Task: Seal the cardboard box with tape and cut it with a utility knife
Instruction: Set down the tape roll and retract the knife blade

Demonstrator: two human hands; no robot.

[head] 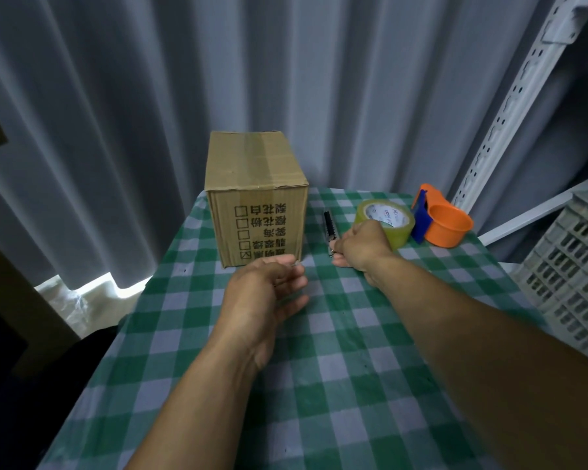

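Observation:
A closed brown cardboard box (255,184) with black print on its front stands at the table's far left; a glossy strip runs across its top. A dark utility knife (329,225) lies flat on the cloth just right of the box. My right hand (362,247) rests at the knife's near end, with fingertips and thumb pinched around it. A roll of clear yellowish tape (387,217) lies right behind that hand. My left hand (265,293) hovers in front of the box's lower front edge, fingers loosely curled and holding nothing.
A green and white checked cloth (319,385) covers the table. An orange and blue tape dispenser (438,222) sits right of the roll. A grey plastic crate (571,273) and a white slotted shelf post (510,106) stand at the right. Grey curtains hang behind.

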